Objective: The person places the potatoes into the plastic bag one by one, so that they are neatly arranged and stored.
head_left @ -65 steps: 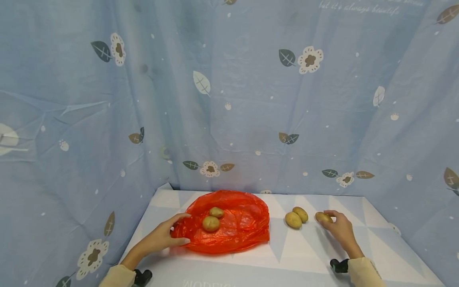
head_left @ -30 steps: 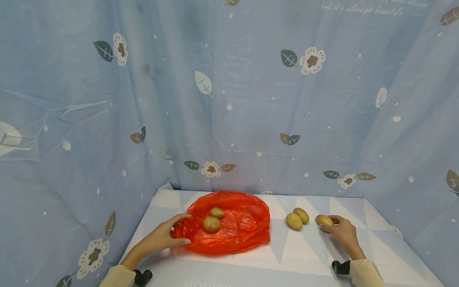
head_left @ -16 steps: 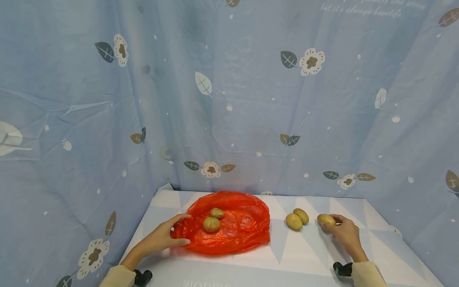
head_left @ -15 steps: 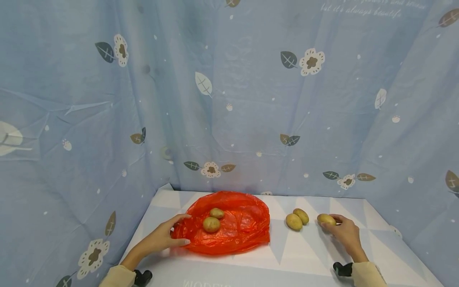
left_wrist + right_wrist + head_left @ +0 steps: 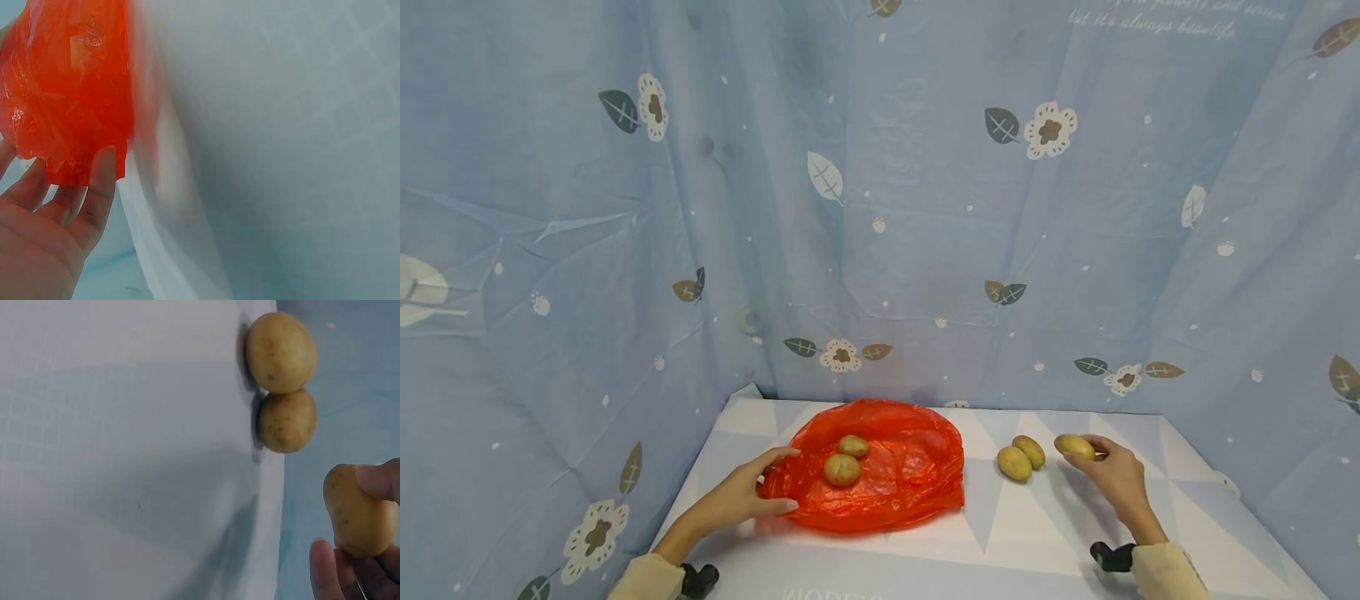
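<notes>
A red plastic bag (image 5: 917,467) lies spread open at the left of the table, with two potatoes, one small (image 5: 853,446) and one larger (image 5: 842,470), inside it. My left hand (image 5: 741,493) is at the bag's left edge, thumb and fingers spread; in the left wrist view the fingers of the left hand (image 5: 53,228) touch the bag's rim (image 5: 69,172). My right hand (image 5: 1120,477) pinches a potato (image 5: 1073,446) between thumb and fingers; the right wrist view shows this potato (image 5: 356,512) held above the table.
Two more potatoes, the nearer (image 5: 1014,463) and the farther (image 5: 1028,451), sit touching each other on the white patterned table (image 5: 1000,558), between the bag and my right hand. A blue curtain (image 5: 925,250) hangs behind the table and along its sides.
My right hand has lifted its potato and shifted slightly left and away from me. The left hand, bag and other potatoes look unmoved.
</notes>
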`<state>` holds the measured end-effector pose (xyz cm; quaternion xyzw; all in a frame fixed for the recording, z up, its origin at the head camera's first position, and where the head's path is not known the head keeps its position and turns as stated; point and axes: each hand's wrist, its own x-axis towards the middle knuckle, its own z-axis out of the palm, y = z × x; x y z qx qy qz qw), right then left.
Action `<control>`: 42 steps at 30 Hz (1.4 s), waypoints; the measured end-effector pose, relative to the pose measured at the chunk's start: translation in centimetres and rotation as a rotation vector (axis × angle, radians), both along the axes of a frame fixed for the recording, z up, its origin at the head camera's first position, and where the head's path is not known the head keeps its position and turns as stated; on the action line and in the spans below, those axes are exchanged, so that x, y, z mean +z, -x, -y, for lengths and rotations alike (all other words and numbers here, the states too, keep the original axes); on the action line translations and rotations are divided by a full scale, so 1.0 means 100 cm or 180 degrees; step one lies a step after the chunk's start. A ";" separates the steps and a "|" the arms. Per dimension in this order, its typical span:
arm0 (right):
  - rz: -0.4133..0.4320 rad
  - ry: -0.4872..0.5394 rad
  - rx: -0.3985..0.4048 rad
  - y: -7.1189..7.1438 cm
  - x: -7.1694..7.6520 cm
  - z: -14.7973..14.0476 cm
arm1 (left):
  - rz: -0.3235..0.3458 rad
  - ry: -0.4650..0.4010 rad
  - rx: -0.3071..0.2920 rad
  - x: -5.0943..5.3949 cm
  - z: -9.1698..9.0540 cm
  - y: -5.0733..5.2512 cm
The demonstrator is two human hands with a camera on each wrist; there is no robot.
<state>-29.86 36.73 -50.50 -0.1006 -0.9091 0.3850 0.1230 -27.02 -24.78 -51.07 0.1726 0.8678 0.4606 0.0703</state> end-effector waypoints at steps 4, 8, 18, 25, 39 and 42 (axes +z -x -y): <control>-0.0010 0.0080 0.0055 0.000 0.004 0.007 | 0.0013 0.0012 0.0014 0.000 0.000 0.000; -0.0052 0.0093 0.0095 0.001 0.005 0.014 | 0.0032 0.0017 0.0026 0.000 0.000 0.001; -0.0114 0.0094 0.0227 0.000 0.012 0.032 | -0.0067 -0.0015 -0.0084 -0.005 0.002 0.003; -0.0247 0.0018 0.0401 0.000 0.018 0.049 | -0.0041 -0.0037 -0.0098 -0.005 0.002 0.004; -0.0513 -0.0057 0.0612 -0.003 0.023 0.082 | -0.0057 -0.0046 -0.0104 -0.003 0.003 0.001; -0.0468 -0.0013 0.0621 -0.003 0.024 0.089 | -0.0084 -0.0063 -0.0129 -0.001 0.003 0.000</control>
